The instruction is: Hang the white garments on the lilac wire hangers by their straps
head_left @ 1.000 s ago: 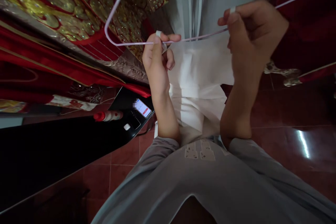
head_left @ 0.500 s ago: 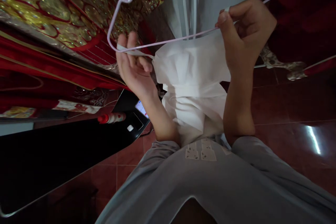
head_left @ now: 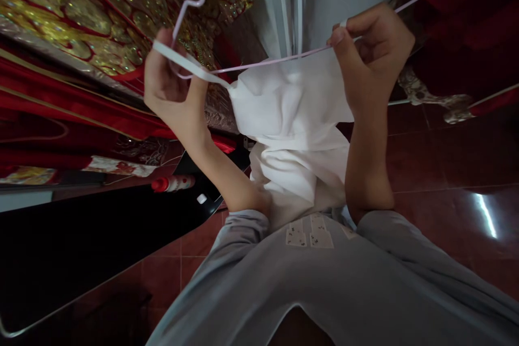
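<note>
A pale pink hanger (head_left: 267, 64) crosses in front of me, its lower bar running between both hands. From it hangs a white garment (head_left: 292, 102), bunched up and reaching down to my lap. My left hand (head_left: 174, 89) is at the hanger's left corner with its fingers curled, pulling a white strap (head_left: 182, 60) of the garment taut and outward. My right hand (head_left: 375, 48) pinches the hanger's bar between thumb and fingers, with a bit of white strap showing at the fingertips. Part of the left fingers is hidden behind the strap.
Red clothes with gold sequins (head_left: 101, 16) hang at the left; more red cloth (head_left: 466, 27) hangs at the right. A black table (head_left: 101, 227) holds a red-capped bottle (head_left: 172, 183) and a small white case (head_left: 201, 199). Below is a red tiled floor (head_left: 438, 227).
My left hand has moved left and turned, its fingers curling, drawing the strap out past the hanger's corner. My right hand has shifted slightly left and down, still pinching the bar.
</note>
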Demonstrator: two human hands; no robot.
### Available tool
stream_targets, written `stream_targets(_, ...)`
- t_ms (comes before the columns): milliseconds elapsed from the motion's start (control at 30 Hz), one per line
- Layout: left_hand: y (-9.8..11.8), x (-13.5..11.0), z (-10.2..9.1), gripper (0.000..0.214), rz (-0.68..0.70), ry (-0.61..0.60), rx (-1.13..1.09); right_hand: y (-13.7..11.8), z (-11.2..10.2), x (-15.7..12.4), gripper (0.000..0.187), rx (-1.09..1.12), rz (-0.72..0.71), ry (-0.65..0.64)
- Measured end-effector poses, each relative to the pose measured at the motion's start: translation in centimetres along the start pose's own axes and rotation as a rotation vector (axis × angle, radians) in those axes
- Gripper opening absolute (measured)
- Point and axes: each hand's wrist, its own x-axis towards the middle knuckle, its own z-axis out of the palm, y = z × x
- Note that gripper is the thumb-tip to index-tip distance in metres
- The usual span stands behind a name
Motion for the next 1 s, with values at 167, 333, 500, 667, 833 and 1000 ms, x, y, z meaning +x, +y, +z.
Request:
stream_targets(167, 6.3, 1.7, 2.1, 0.032, -0.161, -0.161, 0.020, -0.1, 0.4, -0.5, 0.049, 0.029, 0.011, 0.036)
stream_targets(333, 8.3, 4.1, 2.9, 0.039, -0.178, -0.443, 0.116, -0.2, 0.6, -1.0, 0.047, 0.006, 0.031, 0.014)
stream_targets(500, 6.2, 6.0, 2.8, 0.037, -0.125, -0.443, 0.179, -0.6, 0.5, -1.3, 0.050, -0.039, 0.088, -0.026)
stream_targets(667, 4.0, 4.1, 2.4, 0.032, -0.209, -0.136, -0.141, -1.4, 0.1, -1.4, 0.044, 0.006, 0.077, -0.065)
stream_targets(833, 3.8, -0.4, 4.0, 0.048, -0.649, 0.147, -0.690, -1.6, 0.0, -1.2, 0.028, 0.114, 0.042, -0.031)
stream_targets(1000, 4.2, -2.9, 6.6, 0.034, -0.638, 0.430, -0.879, -1.4, -0.1, -1.2, 0.017, 0.100, 0.023, -0.042)
